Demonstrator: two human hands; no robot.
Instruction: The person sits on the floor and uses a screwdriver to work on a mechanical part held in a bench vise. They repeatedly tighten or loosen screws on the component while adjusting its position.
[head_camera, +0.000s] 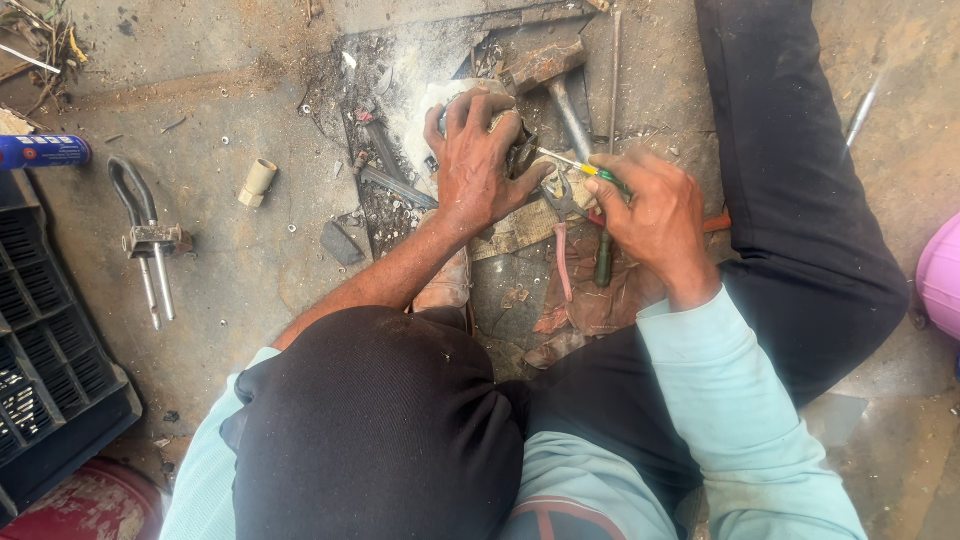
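Fingers of my left hand (478, 160) press down tight on the metal part (520, 150) on the dirty floor (250, 260), so my right hand (650, 215), gripping the screwdriver (575, 166), should poke slowly and straight.

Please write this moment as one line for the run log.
left hand: grips dusty metal part on floor | right hand: holds screwdriver, tip at part | nearby: hammer, pliers

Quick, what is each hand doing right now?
Left hand: closed over a dirty metal part on the floor.
Right hand: closed around a yellow-green screwdriver, tip toward the part.
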